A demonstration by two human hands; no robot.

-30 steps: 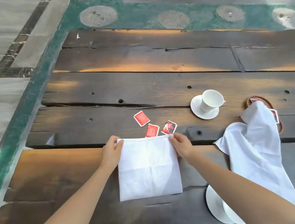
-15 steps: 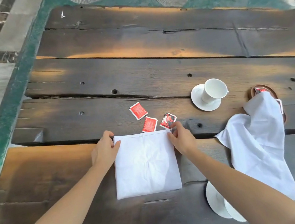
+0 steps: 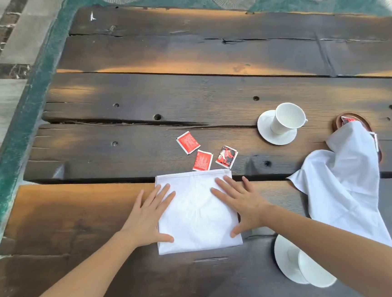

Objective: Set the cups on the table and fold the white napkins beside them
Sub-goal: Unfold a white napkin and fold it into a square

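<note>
A folded white napkin [image 3: 197,215] lies as a flat square on the dark wooden table [image 3: 185,94]. My left hand [image 3: 148,216] rests flat on its left edge, fingers spread. My right hand [image 3: 241,202] presses flat on its right edge, fingers spread too. A white cup [image 3: 287,118] stands on a saucer [image 3: 267,130] at the far right. A second cup [image 3: 316,271] on its saucer [image 3: 285,259] sits at the near right, partly hidden by my right forearm. An unfolded white napkin [image 3: 345,189] lies crumpled at the right.
Three red sachets [image 3: 202,159] lie just beyond the folded napkin. A brown wooden coaster [image 3: 353,118] with another sachet sits under the top of the crumpled napkin. The table's left edge borders a green and grey tiled floor [image 3: 0,118].
Both hands let go of the folded napkin's far corners and moved nearer, now lying flat with spread fingers on its left and right sides.
</note>
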